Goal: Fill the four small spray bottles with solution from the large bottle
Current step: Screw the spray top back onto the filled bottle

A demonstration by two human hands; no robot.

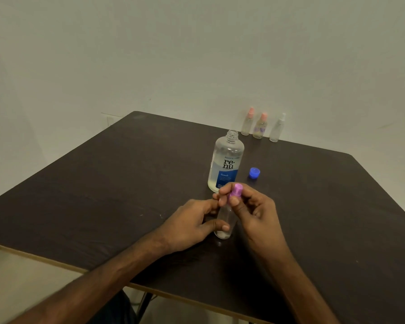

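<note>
A small clear spray bottle (225, 220) stands near the middle of the dark table (103, 188). My left hand (192, 224) grips its body. My right hand (253, 209) pinches its purple spray cap (236, 190) at the top. Just behind stands the large clear solution bottle (226, 160), uncapped, with a blue and white label. Its blue cap (254, 172) lies on the table to its right. Three more small spray bottles stand at the table's far edge: two with pink tops (247, 122) (260, 126) and one with a clear top (277, 128).
A plain pale wall (197, 54) rises behind the table. The table's near edge (56, 261) runs diagonally below my forearms, with a table leg (145, 302) visible beneath it.
</note>
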